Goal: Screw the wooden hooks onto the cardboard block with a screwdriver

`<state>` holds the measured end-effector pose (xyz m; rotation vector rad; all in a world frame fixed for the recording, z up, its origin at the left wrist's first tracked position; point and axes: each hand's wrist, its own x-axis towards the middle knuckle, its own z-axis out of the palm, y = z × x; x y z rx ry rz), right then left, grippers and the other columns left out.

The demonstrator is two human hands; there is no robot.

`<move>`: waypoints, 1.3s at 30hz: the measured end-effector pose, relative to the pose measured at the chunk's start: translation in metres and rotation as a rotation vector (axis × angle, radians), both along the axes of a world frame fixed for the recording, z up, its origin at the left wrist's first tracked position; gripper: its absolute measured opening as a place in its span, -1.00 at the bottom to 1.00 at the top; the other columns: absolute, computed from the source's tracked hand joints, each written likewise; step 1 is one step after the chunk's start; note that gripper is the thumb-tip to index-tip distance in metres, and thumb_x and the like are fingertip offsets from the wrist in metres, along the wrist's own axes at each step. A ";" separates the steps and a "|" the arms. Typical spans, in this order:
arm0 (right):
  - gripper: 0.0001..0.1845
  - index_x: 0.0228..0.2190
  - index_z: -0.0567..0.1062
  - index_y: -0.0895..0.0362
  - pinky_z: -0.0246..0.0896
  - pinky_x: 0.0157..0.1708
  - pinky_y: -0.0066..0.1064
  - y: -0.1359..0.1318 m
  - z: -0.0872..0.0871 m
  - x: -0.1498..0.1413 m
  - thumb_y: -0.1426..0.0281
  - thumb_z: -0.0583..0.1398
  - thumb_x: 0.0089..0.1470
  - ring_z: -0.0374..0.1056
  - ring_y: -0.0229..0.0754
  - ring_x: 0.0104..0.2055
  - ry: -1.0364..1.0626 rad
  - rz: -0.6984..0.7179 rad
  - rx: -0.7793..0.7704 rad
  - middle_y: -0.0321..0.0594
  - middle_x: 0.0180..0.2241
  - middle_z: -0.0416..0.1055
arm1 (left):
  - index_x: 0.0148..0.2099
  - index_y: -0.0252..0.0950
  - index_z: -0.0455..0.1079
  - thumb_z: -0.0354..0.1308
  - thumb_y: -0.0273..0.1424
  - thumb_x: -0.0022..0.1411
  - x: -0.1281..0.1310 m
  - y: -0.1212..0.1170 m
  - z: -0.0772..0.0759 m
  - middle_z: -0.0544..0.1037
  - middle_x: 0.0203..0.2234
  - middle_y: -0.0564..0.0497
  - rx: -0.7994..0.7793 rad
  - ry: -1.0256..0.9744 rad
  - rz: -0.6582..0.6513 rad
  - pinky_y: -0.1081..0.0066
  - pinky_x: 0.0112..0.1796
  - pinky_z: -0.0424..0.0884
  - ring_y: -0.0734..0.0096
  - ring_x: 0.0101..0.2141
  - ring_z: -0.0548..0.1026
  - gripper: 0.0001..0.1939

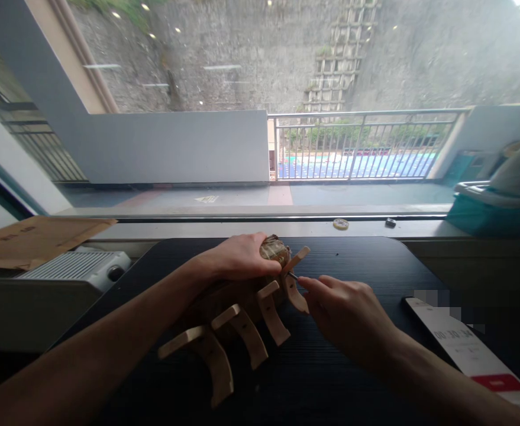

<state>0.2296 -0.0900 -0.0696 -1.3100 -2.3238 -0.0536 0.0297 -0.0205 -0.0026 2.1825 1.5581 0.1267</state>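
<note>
A wooden model (pixel 237 319) with a row of jointed legs lies near the middle of a dark surface (pixel 352 260), its long axis running from the near left to the far right, the rounded head end pointing away toward the window. Four pale legs fan out on its right side, feet toward the near edge. The left hand (pixel 237 257) is closed over the model's far end, palm down, pinning it to the surface. The right hand (pixel 344 316) pinches a thin metal tool (pixel 292 276) whose tip meets the foremost leg. To the right, a phone (pixel 468 349) lies flat near the surface's edge. On the sill beyond sit a roll of tape (pixel 341 223) and a teal bin (pixel 490 210); at far left, a white heater (pixel 73 267) and cardboard (pixel 29 239).
</note>
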 end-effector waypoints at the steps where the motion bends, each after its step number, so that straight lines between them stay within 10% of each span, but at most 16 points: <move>1: -0.72 -0.18 0.52 0.08 0.12 -0.50 -0.44 0.002 -0.002 0.000 0.45 0.09 0.10 0.40 -0.21 -0.47 0.149 -0.018 -0.092 -0.21 -0.43 0.52 | -0.15 -0.24 0.35 0.11 -0.04 -0.06 0.000 0.000 0.000 0.53 -0.33 -0.02 0.006 0.008 -0.004 0.41 -0.42 0.29 0.26 -0.36 0.47 -0.52; 6: -0.67 -0.24 0.55 0.15 0.05 -0.64 -0.49 0.013 -0.006 0.005 0.24 0.10 0.10 0.27 -0.28 -0.59 0.722 -0.058 -0.662 -0.26 -0.56 0.45 | -0.16 -0.27 0.34 0.10 -0.02 -0.05 0.000 0.002 -0.001 0.53 -0.35 -0.05 0.024 0.051 -0.012 0.40 -0.43 0.29 0.23 -0.37 0.47 -0.50; 15: -0.65 -0.07 0.35 0.09 0.21 -0.50 -0.45 0.003 0.000 0.014 0.31 0.13 0.07 0.38 -0.22 -0.42 0.634 -0.025 -0.555 -0.21 -0.36 0.49 | -0.14 -0.23 0.35 0.14 -0.05 -0.06 -0.003 0.002 0.000 0.54 -0.31 -0.02 -0.055 -0.057 0.028 0.43 -0.44 0.31 0.23 -0.32 0.49 -0.52; 27: -0.78 -0.37 0.52 0.15 -0.09 -0.61 -0.41 0.009 -0.003 0.019 0.51 0.07 0.13 0.18 -0.29 -0.63 -0.103 0.184 0.385 -0.31 -0.62 0.33 | -0.13 -0.23 0.36 0.14 -0.04 -0.08 -0.004 0.004 -0.005 0.54 -0.34 0.00 -0.045 -0.066 0.017 0.42 -0.41 0.31 0.26 -0.35 0.48 -0.50; 35: -0.77 -0.33 0.52 0.17 0.22 -0.46 -0.46 0.009 -0.023 0.005 0.29 0.14 0.10 0.36 -0.24 -0.43 0.842 -0.051 -0.408 -0.23 -0.45 0.48 | -0.14 -0.24 0.35 0.10 0.03 -0.06 -0.004 0.005 -0.003 0.53 -0.35 -0.02 -0.002 0.018 0.003 0.41 -0.44 0.28 0.27 -0.38 0.47 -0.46; 39: -0.68 -0.34 0.52 0.16 0.20 -0.52 -0.46 0.012 -0.013 0.010 0.19 0.11 0.11 0.33 -0.23 -0.45 0.879 -0.086 -0.616 -0.23 -0.47 0.45 | -0.14 -0.24 0.35 0.11 0.02 -0.05 -0.004 0.004 -0.002 0.53 -0.34 -0.01 -0.011 0.017 0.019 0.42 -0.44 0.28 0.26 -0.36 0.47 -0.48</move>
